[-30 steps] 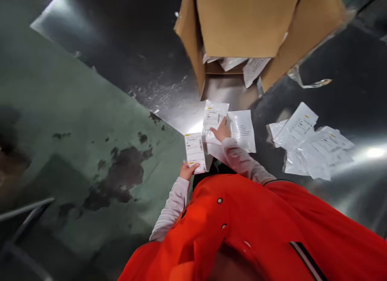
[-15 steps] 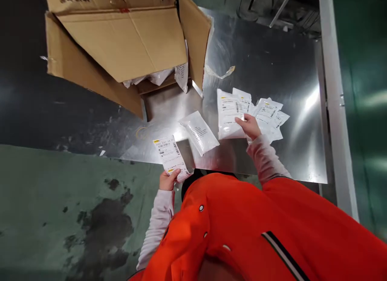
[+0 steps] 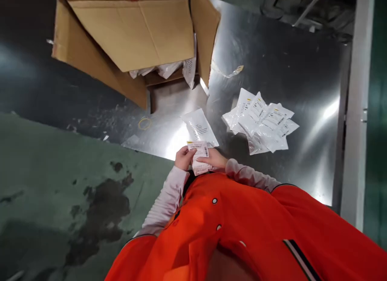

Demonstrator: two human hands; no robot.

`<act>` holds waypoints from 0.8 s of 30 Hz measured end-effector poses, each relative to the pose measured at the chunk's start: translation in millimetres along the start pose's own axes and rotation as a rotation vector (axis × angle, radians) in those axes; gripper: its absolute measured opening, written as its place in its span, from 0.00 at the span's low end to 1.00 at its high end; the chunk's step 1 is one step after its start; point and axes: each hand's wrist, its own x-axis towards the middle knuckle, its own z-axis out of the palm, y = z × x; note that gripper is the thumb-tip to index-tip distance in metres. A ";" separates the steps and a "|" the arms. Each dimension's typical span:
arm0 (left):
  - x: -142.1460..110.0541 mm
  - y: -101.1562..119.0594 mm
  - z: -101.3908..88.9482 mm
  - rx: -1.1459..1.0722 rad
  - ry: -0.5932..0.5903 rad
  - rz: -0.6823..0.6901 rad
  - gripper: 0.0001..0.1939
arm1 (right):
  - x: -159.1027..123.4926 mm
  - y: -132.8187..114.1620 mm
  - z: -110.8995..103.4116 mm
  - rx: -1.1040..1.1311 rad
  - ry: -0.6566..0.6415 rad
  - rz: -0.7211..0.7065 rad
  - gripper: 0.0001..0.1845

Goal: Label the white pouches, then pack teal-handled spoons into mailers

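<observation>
Close to my body, my left hand [image 3: 184, 157] and my right hand [image 3: 213, 159] both grip a strip of printed shipping labels [image 3: 200, 154] with a yellow mark and barcodes. The left thumb presses on its left side, and the right thumb lies across its middle. Just beyond the labels, a white plastic mailer bag [image 3: 200, 125] with printed text lies flat on the metal table [image 3: 272, 63]. To the right rests a loose pile of white mailer bags [image 3: 263, 121], several bearing labels.
An open cardboard box [image 3: 133, 31] lies on the table at the upper left, with white bags [image 3: 190, 71] inside its opening. A scrap of clear tape [image 3: 231, 72] and a yellowish rubber band [image 3: 144, 123] lie on the metal. A pale post [image 3: 356, 111] stands at the right.
My right hand has let go of a labelled bag at the pile and moved left to the labels. My left hand has brought the label strip right and up, before my body.
</observation>
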 end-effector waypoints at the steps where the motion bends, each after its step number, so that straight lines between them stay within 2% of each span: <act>1: -2.6 -2.4 5.3 -0.015 0.030 -0.017 0.25 | 1.0 -0.5 -12.4 -0.048 0.006 -0.006 0.25; 3: -9.5 -10.5 18.3 -0.014 0.044 -0.054 0.21 | 6.7 -5.4 -37.1 -0.160 0.030 -0.056 0.21; 5: -16.7 -21.9 34.6 -0.012 0.074 -0.070 0.17 | 13.4 -11.9 -56.1 -0.303 -0.010 -0.124 0.11; 7: -21.6 -34.5 52.2 -0.008 0.173 -0.070 0.17 | 17.3 -15.9 -67.8 -0.430 -0.073 -0.168 0.04; 10: -23.2 -51.0 74.9 -0.026 0.365 -0.074 0.25 | 20.0 -15.4 -76.9 -0.510 -0.100 -0.171 0.04; 12: -22.3 -59.3 83.7 -0.097 0.398 -0.082 0.23 | 26.9 -14.2 -81.2 -0.510 -0.107 -0.171 0.04; 13: -21.9 -63.1 86.0 -0.146 0.370 -0.090 0.20 | 33.9 -14.2 -83.3 -0.506 -0.110 -0.188 0.04; 14: -21.9 -66.9 87.1 -0.194 0.317 -0.108 0.19 | 44.1 -14.7 -85.6 -0.503 -0.111 -0.219 0.05; 16: -22.9 -75.4 87.3 -0.279 0.183 -0.184 0.26 | 74.0 -16.5 -90.1 -0.517 -0.097 -0.306 0.05; 19: -26.2 -91.2 87.9 -0.367 0.053 -0.316 0.29 | 134.9 -17.0 -94.5 -0.575 -0.048 -0.380 0.06; 22: -27.0 -107.9 92.0 -0.404 0.064 -0.337 0.32 | 193.1 -11.4 -92.4 -0.614 0.000 -0.387 0.08; 24: -25.9 -118.0 95.4 -0.416 0.096 -0.342 0.34 | 219.7 -5.5 -88.5 -0.641 0.027 -0.375 0.09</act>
